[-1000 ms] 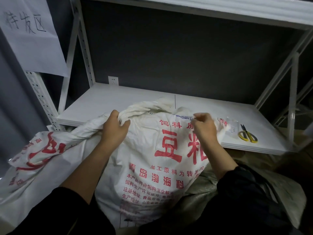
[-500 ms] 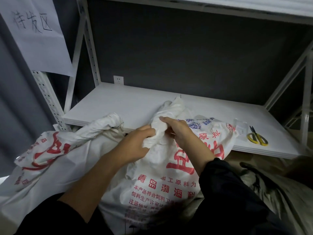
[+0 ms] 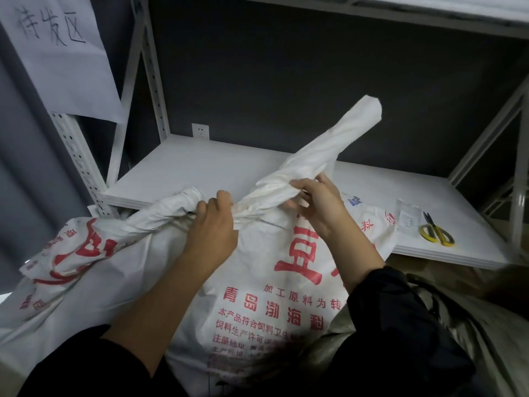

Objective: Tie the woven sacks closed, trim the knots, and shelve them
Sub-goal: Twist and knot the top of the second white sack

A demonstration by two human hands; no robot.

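Note:
A white woven sack (image 3: 274,285) with red printed characters stands in front of the white shelf (image 3: 200,170). Its top is gathered into two twisted tails. My left hand (image 3: 213,227) grips the sack fabric where the tails meet; the left tail (image 3: 160,216) runs off to the left. My right hand (image 3: 320,202) holds the right tail (image 3: 329,150), which sticks up and to the right over the shelf. Yellow-handled scissors (image 3: 436,233) lie on the shelf at the right, apart from both hands.
A small clear plastic item (image 3: 408,216) lies beside the scissors. A paper sign (image 3: 57,53) hangs on the rack post at the upper left. A wall socket (image 3: 200,130) sits behind the shelf. Another greyish sack (image 3: 469,325) lies at the lower right.
Both hands came together at the sack's mouth. The right hand has drawn one gathered end up into a long twisted tail rising to the right; the left hand now grips at the crossing.

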